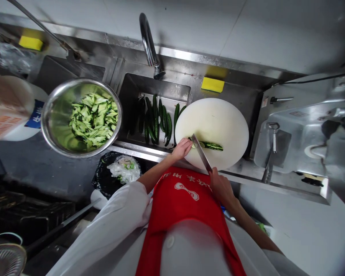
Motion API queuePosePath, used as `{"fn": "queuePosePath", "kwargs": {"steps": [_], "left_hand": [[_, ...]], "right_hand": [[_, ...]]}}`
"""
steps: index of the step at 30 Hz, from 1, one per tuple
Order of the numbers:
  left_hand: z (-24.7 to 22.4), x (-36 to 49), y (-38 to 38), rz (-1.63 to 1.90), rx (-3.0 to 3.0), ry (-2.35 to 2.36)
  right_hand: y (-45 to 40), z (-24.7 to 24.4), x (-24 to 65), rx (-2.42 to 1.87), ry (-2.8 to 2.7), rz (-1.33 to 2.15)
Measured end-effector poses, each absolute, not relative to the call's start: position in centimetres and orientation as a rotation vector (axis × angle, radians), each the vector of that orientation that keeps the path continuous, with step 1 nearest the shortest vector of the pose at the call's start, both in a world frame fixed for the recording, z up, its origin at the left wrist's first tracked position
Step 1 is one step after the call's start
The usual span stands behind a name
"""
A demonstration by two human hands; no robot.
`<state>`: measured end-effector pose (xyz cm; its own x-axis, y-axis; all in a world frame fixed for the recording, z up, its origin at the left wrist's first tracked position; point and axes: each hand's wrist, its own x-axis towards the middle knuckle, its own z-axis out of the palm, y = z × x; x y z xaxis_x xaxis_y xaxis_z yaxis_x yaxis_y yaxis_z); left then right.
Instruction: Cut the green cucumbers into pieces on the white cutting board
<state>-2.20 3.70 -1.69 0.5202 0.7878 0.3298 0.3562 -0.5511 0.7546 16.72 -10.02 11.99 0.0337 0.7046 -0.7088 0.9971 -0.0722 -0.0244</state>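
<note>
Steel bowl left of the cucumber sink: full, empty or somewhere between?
Partly full: the steel bowl holds a heap of cut cucumber, with bare inner wall showing beside it.

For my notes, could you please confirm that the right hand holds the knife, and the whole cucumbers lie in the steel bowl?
Not quite: the head view shows the whole cucumbers lying in the sink basin, not the steel bowl, which holds cucumber slices. The right hand holds the knife.
</note>
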Motion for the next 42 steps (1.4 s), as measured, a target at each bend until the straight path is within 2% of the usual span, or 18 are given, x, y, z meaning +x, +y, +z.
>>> {"fn": "queuePosePath", "kwargs": {"steps": [42], "left_hand": [[-2.8,-2.7,3.7,0.895,2.055,0.902]], "right_hand": [[-10.2,11.7,16.2,1.859,1.674,-0.857]]}}
